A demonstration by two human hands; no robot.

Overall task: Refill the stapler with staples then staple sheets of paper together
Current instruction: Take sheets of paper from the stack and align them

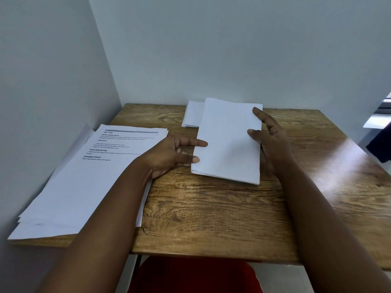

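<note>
A small stack of blank white sheets [228,142] is held slightly above the wooden table [211,208], tilted toward me. My left hand [175,154] grips its left edge with thumb and fingers. My right hand [268,136] holds its right edge, fingers spread along the side. Another small set of white sheets [193,114] lies flat behind it near the wall. No stapler or staples are in view.
A large pile of printed pages [88,178] lies on the left of the table, overhanging its left edge. Walls close in at the back and left. A dark object [380,144] sits off the table's right side. Red fabric [194,275] shows below the front edge.
</note>
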